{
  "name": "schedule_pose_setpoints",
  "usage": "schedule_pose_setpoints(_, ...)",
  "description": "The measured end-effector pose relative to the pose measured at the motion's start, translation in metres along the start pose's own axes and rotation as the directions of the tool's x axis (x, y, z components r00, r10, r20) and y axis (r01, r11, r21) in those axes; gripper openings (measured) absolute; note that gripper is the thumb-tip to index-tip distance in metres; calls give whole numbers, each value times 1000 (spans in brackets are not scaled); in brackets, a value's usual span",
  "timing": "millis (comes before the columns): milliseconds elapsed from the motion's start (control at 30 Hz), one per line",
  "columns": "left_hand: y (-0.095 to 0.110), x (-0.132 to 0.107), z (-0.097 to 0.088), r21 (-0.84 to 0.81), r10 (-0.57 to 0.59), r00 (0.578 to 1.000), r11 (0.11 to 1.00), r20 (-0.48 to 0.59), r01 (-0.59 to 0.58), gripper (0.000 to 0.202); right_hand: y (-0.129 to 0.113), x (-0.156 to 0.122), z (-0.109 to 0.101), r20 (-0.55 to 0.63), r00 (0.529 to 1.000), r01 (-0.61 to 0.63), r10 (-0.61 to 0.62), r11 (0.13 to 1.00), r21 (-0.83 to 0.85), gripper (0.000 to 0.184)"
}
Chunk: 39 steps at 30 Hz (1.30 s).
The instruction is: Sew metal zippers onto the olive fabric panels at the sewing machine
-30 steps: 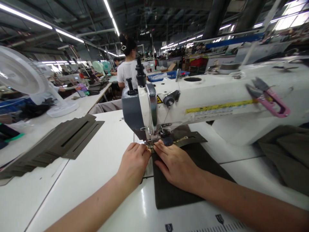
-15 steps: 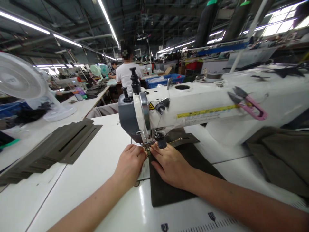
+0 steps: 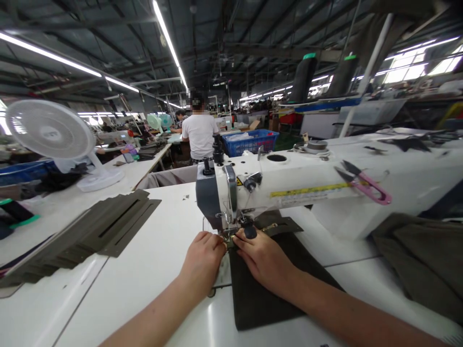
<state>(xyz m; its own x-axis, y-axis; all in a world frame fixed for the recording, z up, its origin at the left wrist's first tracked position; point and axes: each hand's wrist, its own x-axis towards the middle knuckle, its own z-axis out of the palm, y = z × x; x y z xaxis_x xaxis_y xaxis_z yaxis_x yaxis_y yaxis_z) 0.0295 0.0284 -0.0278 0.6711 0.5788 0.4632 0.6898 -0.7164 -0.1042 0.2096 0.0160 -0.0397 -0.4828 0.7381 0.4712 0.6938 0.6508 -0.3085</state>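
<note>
A white sewing machine stands on the white table. A dark olive fabric piece with a brass zipper lies under its presser foot. My left hand sits curled at the fabric's left edge, its fingertips pinching by the foot. My right hand lies flat on the fabric, its fingers stretched toward the needle.
A stack of slotted olive panels lies at the left. A white fan stands behind it. Pink thread snips rest on the machine arm. More olive cloth is heaped at the right. A person in a white shirt stands farther back.
The view has tilted up and drawn back slightly. Both hands stay at the presser foot on the fabric, barely shifted.
</note>
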Motion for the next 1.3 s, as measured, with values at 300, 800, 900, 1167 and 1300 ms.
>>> schedule_pose_setpoints(300, 1, 4, -6, 17, -5, 998, 1000, 68, 4, 12, -3, 5, -4, 41, 999, -4, 6, 999, -43, 23)
schedule_pose_setpoints(800, 45, -38, -65, -319, -63, 993, 943, 101, 92, 24, -62, -62, -56, 276, 899, -374, 340, 924, 82, 23)
schedule_pose_setpoints(900, 45, -34, -59, -374, -44, 995, 924, 87, 74, 27, -76, -52, -60, 350, 846, -521, 403, 766, 376, 22)
schedule_pose_setpoints(1167, 33, -19, -46, -396, 36, 992, 915, -120, -81, 15, -76, -36, -80, 455, 776, -613, 437, 353, 707, 24)
schedule_pose_setpoints(1300, 31, -14, -48, -370, 64, 988, 922, -140, -112, 18, -77, -47, -81, 187, 923, -383, 337, 859, 339, 15)
